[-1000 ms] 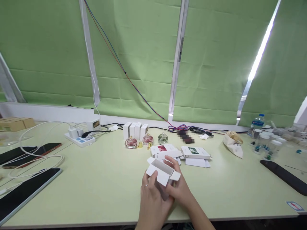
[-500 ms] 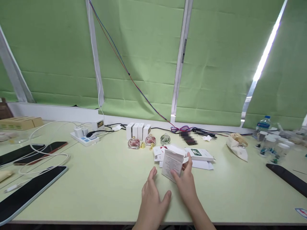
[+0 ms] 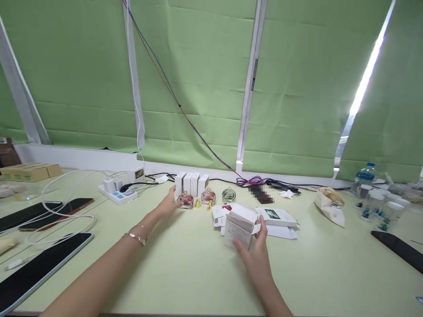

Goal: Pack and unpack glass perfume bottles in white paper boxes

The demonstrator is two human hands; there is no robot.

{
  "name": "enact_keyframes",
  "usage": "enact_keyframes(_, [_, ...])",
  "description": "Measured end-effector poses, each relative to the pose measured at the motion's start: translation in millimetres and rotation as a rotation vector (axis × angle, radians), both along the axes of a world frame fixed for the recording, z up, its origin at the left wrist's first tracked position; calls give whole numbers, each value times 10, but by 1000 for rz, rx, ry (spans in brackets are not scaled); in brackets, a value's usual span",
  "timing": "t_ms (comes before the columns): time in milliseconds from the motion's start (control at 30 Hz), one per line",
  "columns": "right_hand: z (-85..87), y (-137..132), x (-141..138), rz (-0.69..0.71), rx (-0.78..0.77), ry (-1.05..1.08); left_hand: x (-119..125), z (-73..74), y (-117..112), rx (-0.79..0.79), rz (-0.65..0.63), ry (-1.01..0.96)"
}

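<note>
My right hand (image 3: 256, 248) grips a small white carton (image 3: 238, 229) with grey print on its side and its top flaps standing up. My left hand (image 3: 168, 203) is stretched out at the left of a round glass bottle with red contents (image 3: 186, 201), fingers apart; whether it touches the glass I cannot tell. A second red bottle (image 3: 208, 197) and a green one (image 3: 228, 195) stand to the right of it. Gold caps (image 3: 197, 203) sit between the bottles. Several narrow white boxes (image 3: 191, 182) stand upright behind them.
Flattened white cartons (image 3: 280, 216) lie beyond my right hand. On the left are phones (image 3: 49, 268), a looped white cable (image 3: 94, 216) and a power strip (image 3: 118, 195). A cloth pouch (image 3: 329, 207), clear jars (image 3: 390, 213) and a water bottle (image 3: 365, 176) stand right.
My left hand has moved from beside the carton, away and to the left, up to the nearest red bottle. The right hand still holds the carton, which has tipped slightly.
</note>
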State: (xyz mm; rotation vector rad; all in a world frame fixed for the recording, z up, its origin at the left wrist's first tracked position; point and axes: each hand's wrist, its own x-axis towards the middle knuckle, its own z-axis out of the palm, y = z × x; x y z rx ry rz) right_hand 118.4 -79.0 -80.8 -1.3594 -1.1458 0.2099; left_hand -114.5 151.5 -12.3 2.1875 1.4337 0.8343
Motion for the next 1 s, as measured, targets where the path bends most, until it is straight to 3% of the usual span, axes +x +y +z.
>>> enact_keyframes(100, [93,-64,-27,-93,-15,20,-21,-103,158,-55,-91,88])
enact_keyframes(233, [176,-131,-53,-148,183,-127,-80,-90,118,-50,-68,143])
enact_keyframes(367, [96,-153,-75,-196,539,-296,-156,2,-251,-37,-82,181])
enact_keyframes(433, [38,-163,-111,-51,612,-427,-156,55,-579,-57,-169,148])
enact_keyframes(500, [10,-176,-162,199,466,-513,-118,93,-958,-103,-307,60])
enact_keyframes(567, [26,-188,-209,408,197,-492,-52,96,-1322,-148,-429,0])
enact_keyframes(667, [105,-196,-244,555,-141,-384,57,28,-1730,-171,-471,41])
enact_keyframes(733, [158,-193,-244,598,-247,-382,112,-22,-1879,-160,-467,86])
enact_keyframes(867, [204,-180,-238,602,-281,-419,131,40,-1858,-192,-559,128])
enact_keyframes(967, [205,-180,-248,607,-296,-398,97,166,-1506,-269,-666,198])
enact_keyframes(1000, [205,-182,-253,610,-300,-393,95,183,-1329,-259,-603,194])
